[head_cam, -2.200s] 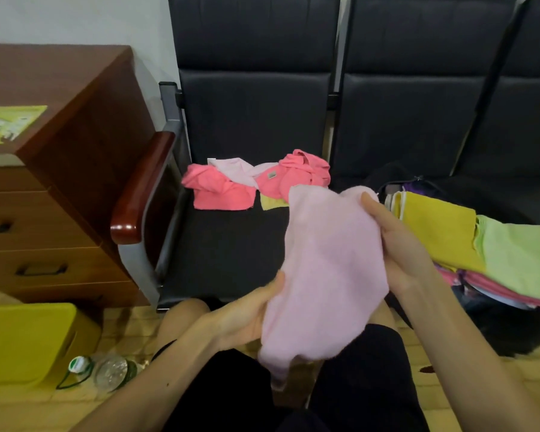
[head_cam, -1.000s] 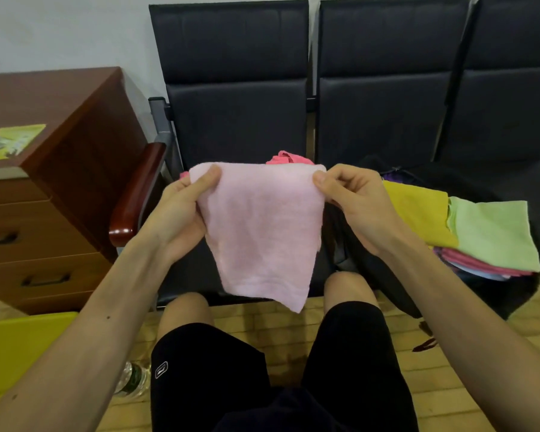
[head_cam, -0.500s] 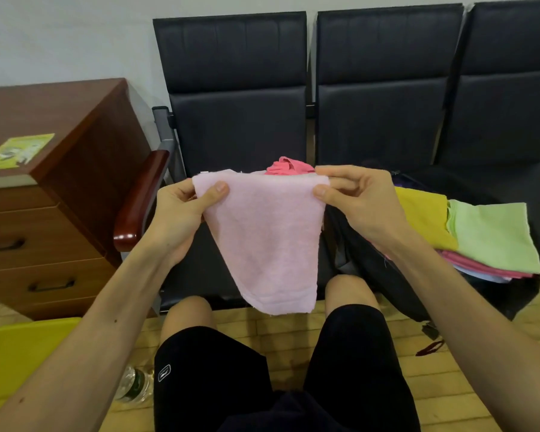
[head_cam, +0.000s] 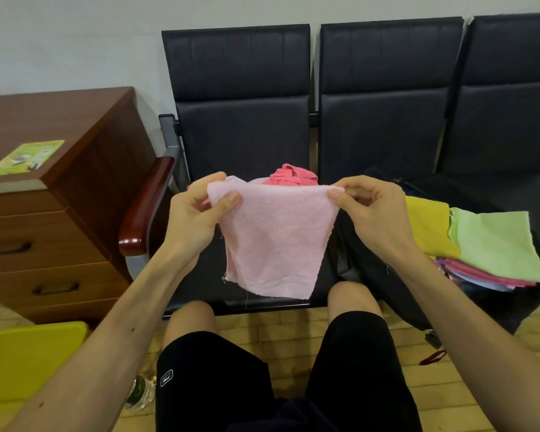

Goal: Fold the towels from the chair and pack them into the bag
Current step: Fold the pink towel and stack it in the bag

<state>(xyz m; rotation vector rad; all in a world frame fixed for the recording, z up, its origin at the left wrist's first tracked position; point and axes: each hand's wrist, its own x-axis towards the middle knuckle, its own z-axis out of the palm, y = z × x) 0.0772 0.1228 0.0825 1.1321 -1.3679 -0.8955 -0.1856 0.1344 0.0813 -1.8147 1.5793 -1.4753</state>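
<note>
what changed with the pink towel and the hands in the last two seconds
The light pink towel, bunched before, now hangs spread out: the left hand rose to pinch one top corner, the right hand pinches the other. The bright pink towels on the chair and the folded stack stayed put.

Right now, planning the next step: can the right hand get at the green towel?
Likely not yet: the right hand pinches the pink towel. Nothing else blocks it; the green towel lies uncovered to its right.
</note>
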